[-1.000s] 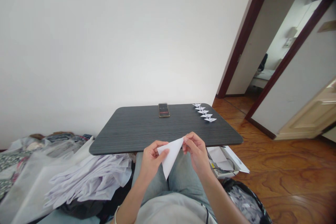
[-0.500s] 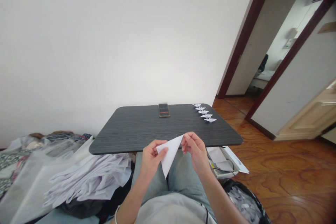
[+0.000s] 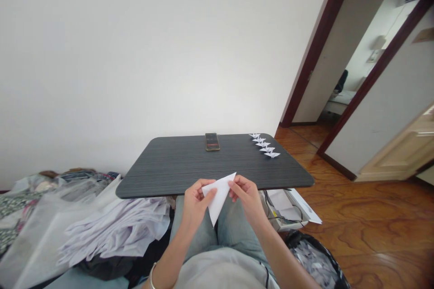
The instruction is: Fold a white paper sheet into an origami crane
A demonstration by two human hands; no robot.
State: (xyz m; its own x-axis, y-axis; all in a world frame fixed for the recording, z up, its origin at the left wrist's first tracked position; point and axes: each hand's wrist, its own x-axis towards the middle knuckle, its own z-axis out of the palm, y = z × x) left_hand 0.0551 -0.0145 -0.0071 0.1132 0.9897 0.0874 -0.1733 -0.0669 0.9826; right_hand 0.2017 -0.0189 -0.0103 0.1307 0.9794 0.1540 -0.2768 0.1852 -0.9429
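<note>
A white sheet of paper (image 3: 219,196), folded into a triangle, is held over my lap at the near edge of the dark table (image 3: 176,158). My left hand (image 3: 196,201) pinches its left corner, thumb on top. With thumb and fingers, my right hand (image 3: 244,194) grips the right edge just below the upper corner. One long point of the paper hangs down between my knees. Several small folded paper cranes (image 3: 266,145) stand in a slanting row at the table's right side.
A phone (image 3: 212,141) lies at the table's back, by the wall. Piled white cloth (image 3: 118,226) sits at the left. Below the table on the right are an open box (image 3: 288,210) with cables and a black bag (image 3: 313,259) of paper scraps.
My right hand has shifted slightly left and down, from the paper's upper corner to its right edge. My left hand keeps its pinch in nearly the same place.
</note>
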